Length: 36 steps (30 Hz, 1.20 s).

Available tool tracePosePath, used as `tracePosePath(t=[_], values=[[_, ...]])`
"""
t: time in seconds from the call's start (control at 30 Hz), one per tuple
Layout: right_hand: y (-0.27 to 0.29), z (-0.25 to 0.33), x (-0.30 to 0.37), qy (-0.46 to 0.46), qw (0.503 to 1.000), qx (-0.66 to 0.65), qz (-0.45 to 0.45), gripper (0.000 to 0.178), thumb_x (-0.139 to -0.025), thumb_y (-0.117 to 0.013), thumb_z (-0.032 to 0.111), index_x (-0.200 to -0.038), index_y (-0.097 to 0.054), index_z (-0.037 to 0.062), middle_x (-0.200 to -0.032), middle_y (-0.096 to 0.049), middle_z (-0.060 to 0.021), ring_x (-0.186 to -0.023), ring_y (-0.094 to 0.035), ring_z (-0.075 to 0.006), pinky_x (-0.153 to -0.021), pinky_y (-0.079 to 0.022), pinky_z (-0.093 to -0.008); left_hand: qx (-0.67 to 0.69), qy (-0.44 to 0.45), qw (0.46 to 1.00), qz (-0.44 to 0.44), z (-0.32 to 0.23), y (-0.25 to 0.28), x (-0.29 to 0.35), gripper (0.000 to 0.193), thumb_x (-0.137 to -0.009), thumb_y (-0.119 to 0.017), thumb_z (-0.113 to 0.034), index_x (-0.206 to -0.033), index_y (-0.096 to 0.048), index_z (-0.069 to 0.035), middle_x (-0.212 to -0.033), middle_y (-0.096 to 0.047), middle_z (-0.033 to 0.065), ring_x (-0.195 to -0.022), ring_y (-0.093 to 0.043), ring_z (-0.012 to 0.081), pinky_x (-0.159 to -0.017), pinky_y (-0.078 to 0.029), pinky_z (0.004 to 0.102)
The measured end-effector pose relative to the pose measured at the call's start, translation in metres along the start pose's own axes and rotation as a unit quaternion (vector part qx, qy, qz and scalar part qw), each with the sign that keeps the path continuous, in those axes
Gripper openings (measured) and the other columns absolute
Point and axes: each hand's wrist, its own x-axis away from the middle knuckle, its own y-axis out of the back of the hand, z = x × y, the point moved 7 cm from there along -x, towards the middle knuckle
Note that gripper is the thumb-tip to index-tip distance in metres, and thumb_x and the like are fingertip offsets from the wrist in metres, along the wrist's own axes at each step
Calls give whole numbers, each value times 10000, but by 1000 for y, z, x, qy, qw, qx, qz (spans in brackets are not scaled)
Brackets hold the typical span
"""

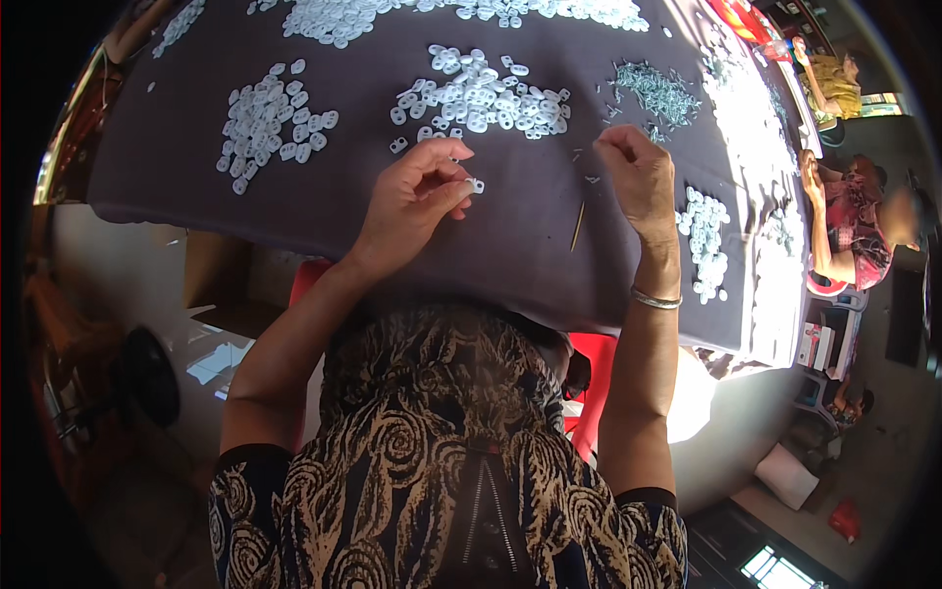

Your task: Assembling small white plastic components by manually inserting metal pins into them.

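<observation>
My left hand [417, 191] pinches a small white plastic piece [478, 186] with a hole in it, between thumb and fingertip. Just beyond lies a loose heap of similar white pieces [491, 98]. My right hand [640, 177] is raised over the cloth with its fingers pressed together; whatever is between them is too small to make out. Past its fingertips spreads a pile of tiny grey-green metal parts [655, 90], a few of them strayed toward me. A thin yellowish stick [578, 226] lies on the cloth between my hands.
A dark cloth covers the table [324, 196]. More white pieces form heaps at left [260, 128], along the far side [339, 18] and at right [705, 236]. Strong sunlight falls on the right edge. Another person [863, 226] sits beyond that edge; a cardboard box [221, 275] stands below at left.
</observation>
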Motion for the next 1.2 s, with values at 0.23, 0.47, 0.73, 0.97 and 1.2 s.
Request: tracePosePath(t=[0.23,0.47,0.73,0.97,1.2], values=[[-19,-2,0,-39,984,171,34,216,-763,-720,210,-789,-666,2,-647,-630,-108,-583,-597,-204,-598,-470,-319,-11,-6,1000,-8,2,2,1,233,-881,-576,-2,-1108,-531,-31,-848,-574,32,-713,-570,72,-649,-494,219],[-22,-5,-5,-38,980,190,55,200,-747,-710,187,-761,-651,-3,-634,-619,-143,-576,-613,-202,-570,-464,-339,30,-17,999,5,9,2,3,246,-867,-599,26,-1102,-545,-25,-1091,-544,68,-786,-599,95,-656,-523,239],[-17,38,17,7,998,15,54,127,-761,-678,106,-735,-636,-11,-598,-590,-54,-566,-555,-110,-540,-435,-273,12,-13,1000,10,16,-6,12,274,-892,-594,-30,-1153,-515,-50,-910,-602,26,-773,-593,74,-649,-501,225],[-60,40,23,-22,966,-233,110,52,-847,-619,13,-865,-576,36,-641,-541,32,-575,-488,-39,-505,-398,-210,22,-22,1000,2,16,-5,8,269,-895,-592,-46,-1152,-512,-55,-885,-597,16,-745,-575,64,-639,-493,222],[-81,38,29,-49,942,-301,139,67,-850,-644,22,-910,-630,48,-704,-579,31,-593,-512,-39,-516,-418,-185,29,-20,999,12,18,-5,5,274,-895,-594,-45,-1154,-507,-62,-886,-590,7,-737,-559,56,-637,-483,216]])
